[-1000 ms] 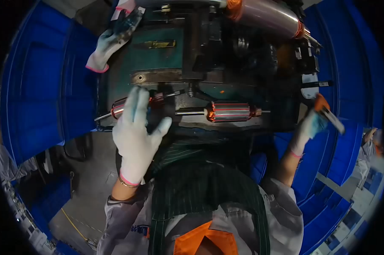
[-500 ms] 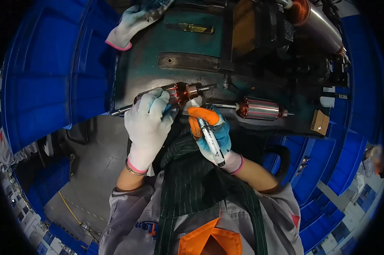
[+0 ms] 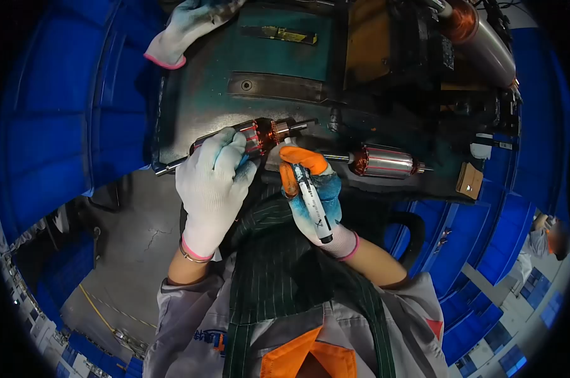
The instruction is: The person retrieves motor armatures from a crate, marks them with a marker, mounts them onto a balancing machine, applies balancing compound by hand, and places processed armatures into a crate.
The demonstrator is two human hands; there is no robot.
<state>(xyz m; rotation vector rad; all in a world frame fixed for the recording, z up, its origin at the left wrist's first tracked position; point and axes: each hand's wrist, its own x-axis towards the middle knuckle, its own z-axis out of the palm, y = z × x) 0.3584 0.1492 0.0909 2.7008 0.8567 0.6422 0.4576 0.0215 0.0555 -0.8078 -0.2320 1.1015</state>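
My left hand point(image 3: 214, 179), in a white and blue glove, is closed around the core of a motor armature point(image 3: 256, 137) with copper windings, a commutator and a steel shaft. In my right hand point(image 3: 313, 195), gloved with orange finger covers, is a white marker point(image 3: 313, 205). Its tip end points up toward the commutator end of the held armature; whether it touches cannot be made out. Just right of my right hand a second armature point(image 3: 386, 162) lies on the bench near its front edge.
A loose glove point(image 3: 187, 31) lies at the back left of the green bench point(image 3: 203, 101). Behind are a metal bar point(image 3: 275, 86) and a large armature point(image 3: 480, 44). A small cardboard piece point(image 3: 470, 181) sits at the right edge. Blue bins flank both sides. Another person point(image 3: 543, 242) is far right.
My right hand came in from the far right with the marker to the held armature. My left hand, open a second ago, closed on the left armature. The view shifted slightly.
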